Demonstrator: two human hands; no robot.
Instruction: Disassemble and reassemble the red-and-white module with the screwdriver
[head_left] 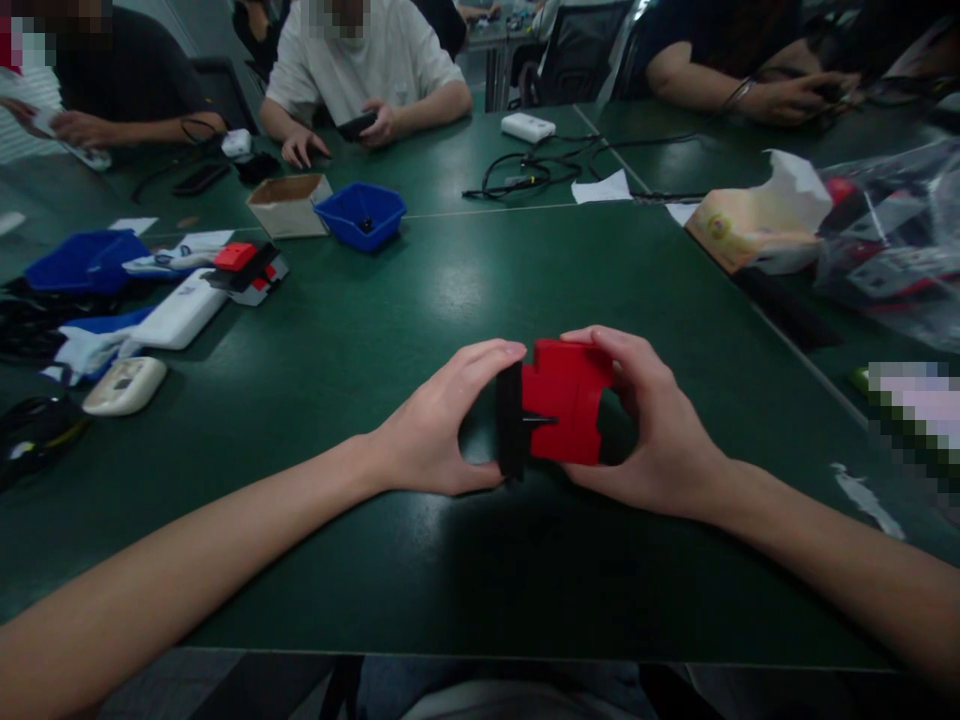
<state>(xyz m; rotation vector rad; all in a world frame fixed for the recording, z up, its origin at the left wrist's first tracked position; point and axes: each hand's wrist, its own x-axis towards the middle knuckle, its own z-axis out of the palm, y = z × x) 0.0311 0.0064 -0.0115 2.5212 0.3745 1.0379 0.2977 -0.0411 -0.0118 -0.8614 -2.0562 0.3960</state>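
Note:
Between my two hands, just over the green table (420,590), is a red plastic block (566,405) with a raised part on its upper side. My right hand (660,420) curls around its right side, thumb below and fingers above. A flat black plate (510,420), seen nearly edge-on, stands upright against the block's left side. My left hand (442,415) grips this plate by its top and bottom edges. A thin dark pin (541,420) runs from the plate across the red block. Whether plate and block are joined I cannot tell.
At the left lie a white box-shaped device (184,310), a red, black and grey part (247,270) and cables. A cardboard box (289,205) and a blue bin (362,215) stand farther back. A plastic bag (900,250) sits at right. Other people work across the table.

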